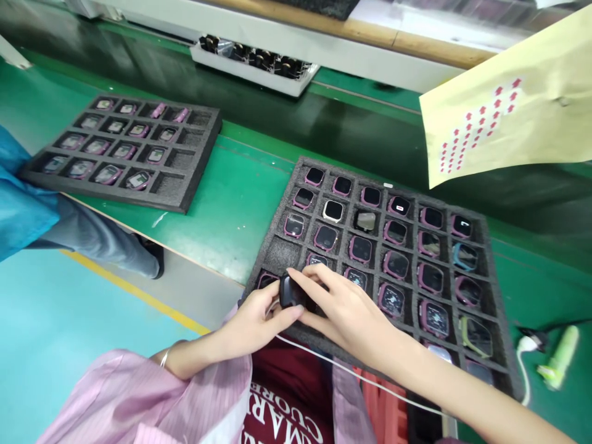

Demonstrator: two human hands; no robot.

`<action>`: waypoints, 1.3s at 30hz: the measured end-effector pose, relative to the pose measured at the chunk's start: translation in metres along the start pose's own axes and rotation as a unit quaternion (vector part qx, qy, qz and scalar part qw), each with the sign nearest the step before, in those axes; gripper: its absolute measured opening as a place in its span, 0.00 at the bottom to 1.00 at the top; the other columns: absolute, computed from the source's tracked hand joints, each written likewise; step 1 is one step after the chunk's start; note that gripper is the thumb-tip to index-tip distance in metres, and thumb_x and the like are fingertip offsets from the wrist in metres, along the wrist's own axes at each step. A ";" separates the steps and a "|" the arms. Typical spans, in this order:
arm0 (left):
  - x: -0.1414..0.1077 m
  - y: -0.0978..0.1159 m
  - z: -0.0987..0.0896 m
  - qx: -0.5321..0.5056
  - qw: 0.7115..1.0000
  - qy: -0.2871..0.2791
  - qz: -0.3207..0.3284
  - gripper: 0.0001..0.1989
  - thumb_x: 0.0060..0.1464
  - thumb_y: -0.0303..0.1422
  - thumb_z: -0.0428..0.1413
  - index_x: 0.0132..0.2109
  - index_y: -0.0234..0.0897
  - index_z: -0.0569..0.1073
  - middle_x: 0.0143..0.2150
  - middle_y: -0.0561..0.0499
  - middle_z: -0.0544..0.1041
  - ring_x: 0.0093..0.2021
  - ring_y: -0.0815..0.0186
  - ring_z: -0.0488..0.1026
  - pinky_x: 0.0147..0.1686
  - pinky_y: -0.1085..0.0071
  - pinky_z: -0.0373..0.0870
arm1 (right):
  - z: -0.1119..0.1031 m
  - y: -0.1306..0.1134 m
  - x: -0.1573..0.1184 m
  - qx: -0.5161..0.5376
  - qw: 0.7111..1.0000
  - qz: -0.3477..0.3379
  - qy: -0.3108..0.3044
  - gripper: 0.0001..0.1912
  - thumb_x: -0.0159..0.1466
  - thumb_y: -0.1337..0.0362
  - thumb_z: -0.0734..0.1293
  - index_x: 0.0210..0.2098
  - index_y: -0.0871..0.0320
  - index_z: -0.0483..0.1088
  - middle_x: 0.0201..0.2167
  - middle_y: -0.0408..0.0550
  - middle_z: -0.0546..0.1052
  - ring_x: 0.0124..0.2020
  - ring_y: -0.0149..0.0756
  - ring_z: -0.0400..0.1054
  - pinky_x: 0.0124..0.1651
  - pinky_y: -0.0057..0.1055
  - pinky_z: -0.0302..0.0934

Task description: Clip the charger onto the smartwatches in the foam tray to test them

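Note:
My left hand [261,320] grips the left side of a black smartwatch [291,292], its thumb along the lower edge. On the watch's other side, the fingers of my right hand [340,299] press round its top and right edges. A white cable [351,371] runs from near my left hand across my lap to the right. Both hands are over the near left corner of a grey foam tray [502,308]. Square watches, mostly with purple frames, lie in its compartments; a white-framed one [333,211] and a blue-framed one [465,256] are among them.
A second foam tray [197,154] of purple watches stands at the left, beside a person in blue [28,197]. Behind is a white tray [259,74] of dark parts. Yellow paper [509,117] hangs at right above a green marker-like object [559,357] and a white plug [527,345].

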State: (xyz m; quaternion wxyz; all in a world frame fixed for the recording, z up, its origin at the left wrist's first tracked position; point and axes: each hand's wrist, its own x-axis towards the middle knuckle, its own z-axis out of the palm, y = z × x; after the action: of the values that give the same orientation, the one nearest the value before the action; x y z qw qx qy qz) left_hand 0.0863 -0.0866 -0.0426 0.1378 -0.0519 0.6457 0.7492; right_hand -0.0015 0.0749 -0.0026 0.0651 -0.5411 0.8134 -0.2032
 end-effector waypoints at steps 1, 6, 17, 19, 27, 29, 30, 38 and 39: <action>0.000 0.000 0.000 -0.007 1.000 0.003 0.002 0.16 0.59 0.35 0.54 0.52 0.35 0.68 0.46 0.47 0.75 0.45 0.61 0.70 0.51 0.64 0.65 | 0.002 0.001 0.001 0.017 1.000 0.001 0.004 0.22 0.66 0.64 0.64 0.56 0.68 0.62 0.42 0.58 0.69 0.39 0.46 0.69 0.38 0.41 0.71; 0.000 -0.003 -0.003 -0.023 0.999 0.020 -0.014 0.14 0.59 0.34 0.54 0.51 0.33 0.69 0.44 0.46 0.75 0.46 0.60 0.70 0.47 0.66 0.66 | 0.020 0.001 -0.003 0.066 0.997 0.020 0.038 0.20 0.66 0.64 0.65 0.55 0.67 0.63 0.42 0.57 0.69 0.39 0.44 0.68 0.38 0.40 0.70; -0.005 0.007 -0.010 -0.115 0.993 -0.025 -0.010 0.08 0.58 0.33 0.55 0.39 0.31 0.72 0.33 0.47 0.78 0.35 0.65 0.73 0.40 0.71 0.69 | 0.038 -0.018 -0.035 -0.020 0.992 0.060 0.109 0.33 0.67 0.57 0.62 0.64 0.71 0.51 0.51 0.66 0.68 0.52 0.53 0.63 0.49 0.48 0.65; -0.006 0.008 -0.009 -0.116 0.993 -0.019 -0.003 0.07 0.59 0.33 0.55 0.37 0.32 0.73 0.32 0.47 0.78 0.35 0.66 0.74 0.40 0.71 0.69 | 0.040 -0.019 -0.045 -0.084 0.990 0.064 0.094 0.28 0.68 0.58 0.61 0.61 0.72 0.57 0.51 0.68 0.68 0.53 0.56 0.63 0.50 0.52 0.63; -0.009 0.015 -0.006 -0.089 0.996 -0.009 -0.008 0.07 0.58 0.32 0.56 0.39 0.31 0.73 0.32 0.46 0.78 0.34 0.65 0.74 0.39 0.70 0.70 | 0.044 -0.011 -0.062 -0.222 0.972 -0.009 0.083 0.20 0.69 0.57 0.61 0.51 0.66 0.70 0.51 0.63 0.73 0.55 0.53 0.64 0.59 0.55 0.52; -0.008 0.017 -0.007 -0.080 0.997 -0.009 -0.007 0.07 0.58 0.33 0.55 0.39 0.31 0.73 0.33 0.46 0.78 0.35 0.64 0.75 0.40 0.69 0.70 | 0.039 -0.003 -0.060 -0.225 0.970 -0.017 0.094 0.19 0.68 0.57 0.63 0.49 0.66 0.71 0.50 0.62 0.75 0.53 0.52 0.66 0.60 0.55 0.52; -0.007 0.018 -0.007 -0.078 0.997 -0.010 -0.007 0.07 0.58 0.33 0.55 0.38 0.31 0.73 0.33 0.46 0.78 0.35 0.64 0.75 0.40 0.69 0.70 | 0.035 0.002 -0.059 -0.222 0.970 -0.017 0.097 0.19 0.67 0.57 0.63 0.49 0.66 0.72 0.49 0.62 0.75 0.53 0.52 0.66 0.59 0.55 0.53; 0.005 0.022 -0.001 -0.125 0.987 -0.102 -0.021 0.12 0.56 0.38 0.58 0.38 0.31 0.72 0.31 0.46 0.78 0.28 0.68 0.69 0.30 0.73 0.64 | -0.006 0.027 -0.038 0.251 0.960 0.067 0.101 0.23 0.69 0.52 0.60 0.60 0.55 0.62 0.54 0.58 0.70 0.55 0.47 0.65 0.55 0.46 0.63; 0.006 0.023 0.001 -0.134 0.983 -0.120 -0.026 0.13 0.55 0.39 0.59 0.38 0.31 0.72 0.30 0.46 0.78 0.25 0.71 0.66 0.27 0.74 0.61 | -0.008 0.023 -0.034 0.317 0.942 0.060 0.093 0.22 0.69 0.52 0.59 0.59 0.53 0.63 0.54 0.56 0.70 0.56 0.46 0.65 0.55 0.45 0.63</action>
State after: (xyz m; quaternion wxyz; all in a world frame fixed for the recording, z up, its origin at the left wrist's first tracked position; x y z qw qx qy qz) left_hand 0.0743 -0.0875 -0.0225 0.2256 0.0034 0.5165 0.8261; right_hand -0.0093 0.1157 -0.0087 0.1699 -0.4213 0.7403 -0.4956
